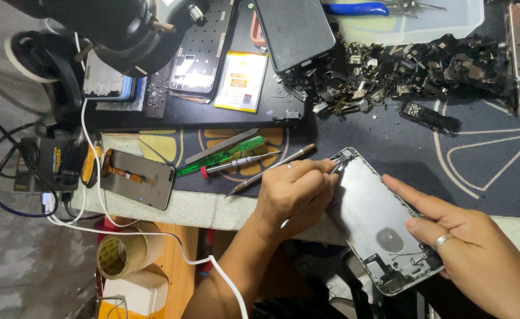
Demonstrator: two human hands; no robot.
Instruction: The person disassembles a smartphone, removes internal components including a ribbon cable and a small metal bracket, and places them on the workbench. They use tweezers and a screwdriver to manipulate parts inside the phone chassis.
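Phone repair workshop; scrap parts heap (401, 74), screwdrivers (236, 162), opened phone shell (378, 224)

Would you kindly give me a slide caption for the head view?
Left hand works at the top corner of an opened phone housing steadied by the right hand.

A heap of small black phone parts (407, 71) sprawls across the upper right of the frame, with blue-handled pliers (357, 8) in a clear tray above it. At upper centre lie a dark phone screen (294, 32) and a yellow-and-white battery (241, 81). A green-handled screwdriver (221, 156) sits mid-frame. At the left rests a phone panel with an orange ribbon cable (137, 177); below it, a roll of tape (120, 255) and a white cable (154, 235).
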